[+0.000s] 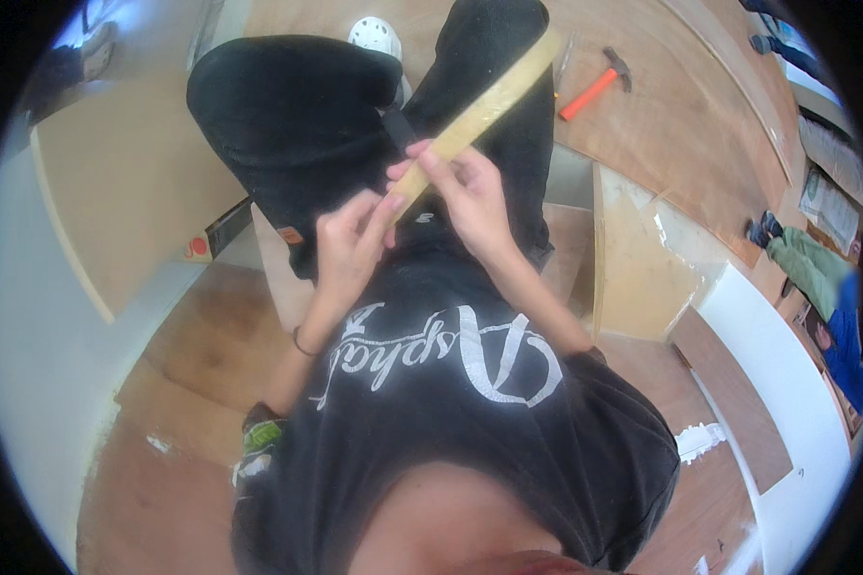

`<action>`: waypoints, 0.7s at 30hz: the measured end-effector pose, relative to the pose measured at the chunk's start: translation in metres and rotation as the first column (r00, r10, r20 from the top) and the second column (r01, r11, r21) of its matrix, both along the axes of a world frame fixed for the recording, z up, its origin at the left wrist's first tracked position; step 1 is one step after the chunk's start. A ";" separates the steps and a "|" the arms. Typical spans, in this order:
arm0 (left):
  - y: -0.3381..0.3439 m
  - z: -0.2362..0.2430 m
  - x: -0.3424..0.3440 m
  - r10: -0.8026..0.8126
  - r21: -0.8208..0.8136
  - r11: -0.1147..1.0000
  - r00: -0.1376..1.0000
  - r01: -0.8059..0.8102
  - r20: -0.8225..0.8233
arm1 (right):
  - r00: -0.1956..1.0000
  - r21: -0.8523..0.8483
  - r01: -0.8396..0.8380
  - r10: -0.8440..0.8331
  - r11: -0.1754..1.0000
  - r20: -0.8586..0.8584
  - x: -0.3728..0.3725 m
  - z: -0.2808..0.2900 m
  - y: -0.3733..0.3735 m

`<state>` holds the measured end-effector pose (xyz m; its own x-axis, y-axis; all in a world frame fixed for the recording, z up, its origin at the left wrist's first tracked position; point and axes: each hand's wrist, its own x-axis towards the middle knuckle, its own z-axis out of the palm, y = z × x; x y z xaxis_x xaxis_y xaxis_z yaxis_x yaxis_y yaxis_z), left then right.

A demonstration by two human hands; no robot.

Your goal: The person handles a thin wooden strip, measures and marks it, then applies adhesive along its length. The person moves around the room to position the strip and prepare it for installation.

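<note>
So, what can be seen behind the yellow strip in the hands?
Mostly black trousers, visible on both sides of the strip, and parts of the left hand and right hand. What lies directly beneath is covered.

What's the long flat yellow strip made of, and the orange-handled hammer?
The long flat yellow strip may be wood or plastic: it's pale, with a slight shine. The orange-handled hammer seems to have a dull metal head, judging by its dark grey colour; its smooth, bright handle could be plastic, rubber or painted wood.
</note>
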<state>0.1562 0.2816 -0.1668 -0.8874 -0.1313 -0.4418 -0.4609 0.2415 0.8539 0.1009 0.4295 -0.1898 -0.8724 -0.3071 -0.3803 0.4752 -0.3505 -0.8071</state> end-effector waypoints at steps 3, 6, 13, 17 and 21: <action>-0.005 0.007 0.012 0.018 -0.015 1.000 0.999 -0.018 0.050 | 0.992 -0.043 0.055 -0.050 0.998 0.120 -0.009 -0.006 0.008; -0.014 0.011 0.029 0.010 -0.024 1.000 0.999 -0.009 0.030 | 0.987 0.008 0.152 -0.153 0.988 0.056 -0.035 -0.004 0.017; -0.047 0.014 0.022 -0.207 -0.070 0.976 0.978 0.206 -0.021 | 0.972 0.013 0.234 -0.234 0.972 -0.033 -0.073 0.003 0.046; -0.028 0.005 -0.008 -0.389 -0.416 0.873 0.878 0.255 -0.278 | 0.976 0.029 0.216 -0.215 0.976 -0.031 -0.056 -0.004 0.033; -0.007 0.001 -0.023 -0.190 0.152 0.969 0.981 0.193 -0.036 | 0.968 0.031 0.245 -0.242 0.969 -0.067 -0.047 -0.004 0.025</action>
<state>0.1336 0.2747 -0.1657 -0.8986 0.1101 -0.4247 -0.4005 0.1889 0.8966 0.0543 0.4546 -0.1942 -0.9413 -0.0686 -0.3305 0.3281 -0.4169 -0.8477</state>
